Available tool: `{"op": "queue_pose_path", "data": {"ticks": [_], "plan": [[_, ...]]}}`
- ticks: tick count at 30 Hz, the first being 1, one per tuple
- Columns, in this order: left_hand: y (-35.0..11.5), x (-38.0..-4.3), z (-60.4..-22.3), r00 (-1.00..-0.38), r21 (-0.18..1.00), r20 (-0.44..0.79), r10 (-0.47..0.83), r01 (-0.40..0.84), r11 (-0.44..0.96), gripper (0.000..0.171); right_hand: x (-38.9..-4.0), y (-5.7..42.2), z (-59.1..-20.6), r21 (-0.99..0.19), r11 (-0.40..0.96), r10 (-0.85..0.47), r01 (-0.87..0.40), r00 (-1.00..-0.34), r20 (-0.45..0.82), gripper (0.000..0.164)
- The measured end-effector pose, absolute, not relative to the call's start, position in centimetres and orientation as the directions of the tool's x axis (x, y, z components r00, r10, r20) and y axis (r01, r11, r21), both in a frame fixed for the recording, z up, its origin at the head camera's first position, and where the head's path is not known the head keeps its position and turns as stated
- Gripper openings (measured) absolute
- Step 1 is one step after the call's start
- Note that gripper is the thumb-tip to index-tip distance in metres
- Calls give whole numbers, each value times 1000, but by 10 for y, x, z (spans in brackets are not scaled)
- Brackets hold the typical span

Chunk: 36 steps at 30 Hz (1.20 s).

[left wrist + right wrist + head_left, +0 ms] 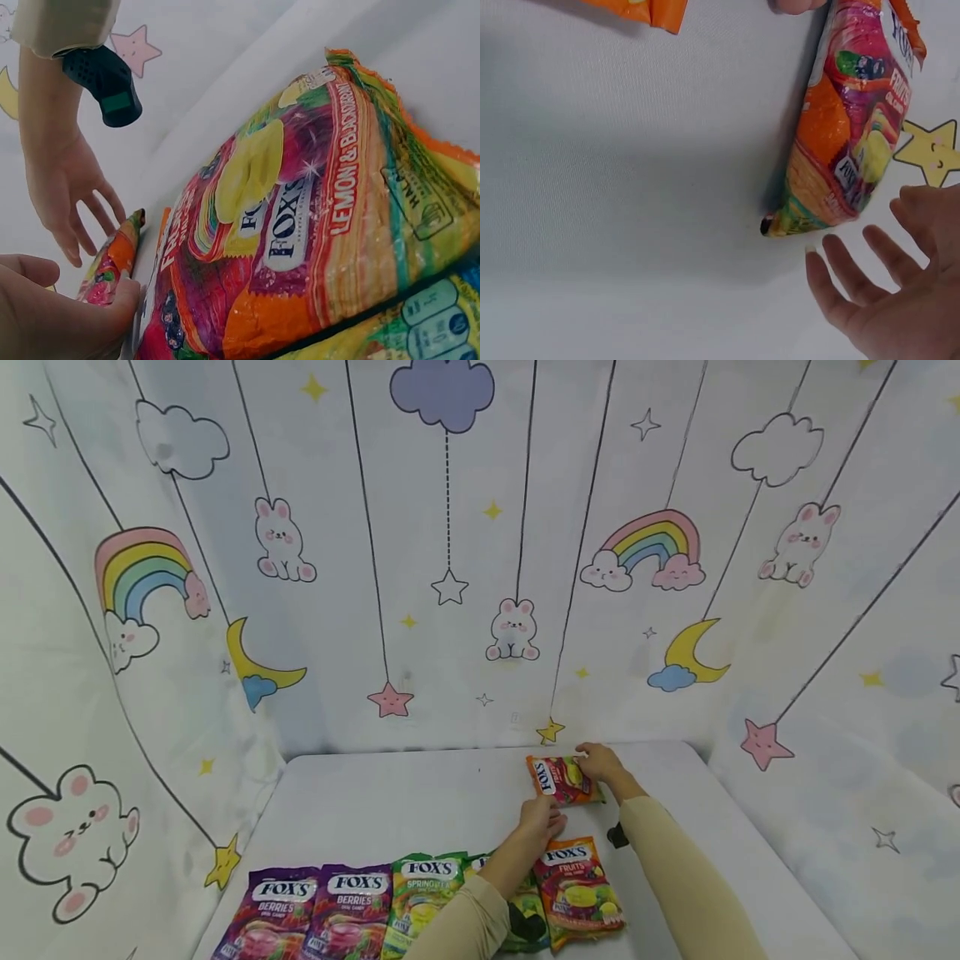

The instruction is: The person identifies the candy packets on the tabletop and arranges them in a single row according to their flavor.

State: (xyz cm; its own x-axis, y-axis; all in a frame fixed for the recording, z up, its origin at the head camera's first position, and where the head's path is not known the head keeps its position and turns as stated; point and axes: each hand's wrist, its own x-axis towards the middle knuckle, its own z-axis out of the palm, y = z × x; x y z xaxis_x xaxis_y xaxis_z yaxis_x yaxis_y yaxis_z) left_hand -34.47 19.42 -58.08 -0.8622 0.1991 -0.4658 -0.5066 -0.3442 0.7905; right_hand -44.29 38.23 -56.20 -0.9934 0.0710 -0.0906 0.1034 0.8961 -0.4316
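An orange and magenta Fox's Fruits candy bag lies sideways near the table's back edge. My right hand is at the bag's right end. In the right wrist view its fingers are spread and loosely bent, just off the tip of that bag. From the near side my left hand reaches to the bag's front edge. The left wrist view shows its relaxed thumb above a second Fox's Fruits bag, which lies nearer the front; the left fingers are mostly hidden there.
Two purple Fox's Berries bags stand in a row at the front left with a green Spring Tea bag. Another green bag is partly covered by my left arm. The white table meets a patterned cloth wall behind.
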Motion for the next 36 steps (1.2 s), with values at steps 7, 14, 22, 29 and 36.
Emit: {"op": "queue_pose_path", "data": {"ticks": [7,14,22,29,36], "plan": [[194,-351,-586,-876,791,-440,199,-483,-375,50,-450,387,-570,-435,895,48,94,-992,-117,40],[192,-355,-583,-869,764,-451,205,-494,-414,44,-462,391,-577,-443,891,41,103,-988,-147,40],[193,-353,-584,-872,761,-448,197,-488,-427,52,-472,399,-585,-483,862,57,155,-976,-212,42],[195,-357,-588,-879,760,-437,192,-475,-443,69,-473,409,-589,-575,795,97,195,-976,-197,39],[192,-361,-588,-871,752,-449,200,-489,-442,65,-474,413,-593,-660,686,181,305,-951,-252,35]]}}
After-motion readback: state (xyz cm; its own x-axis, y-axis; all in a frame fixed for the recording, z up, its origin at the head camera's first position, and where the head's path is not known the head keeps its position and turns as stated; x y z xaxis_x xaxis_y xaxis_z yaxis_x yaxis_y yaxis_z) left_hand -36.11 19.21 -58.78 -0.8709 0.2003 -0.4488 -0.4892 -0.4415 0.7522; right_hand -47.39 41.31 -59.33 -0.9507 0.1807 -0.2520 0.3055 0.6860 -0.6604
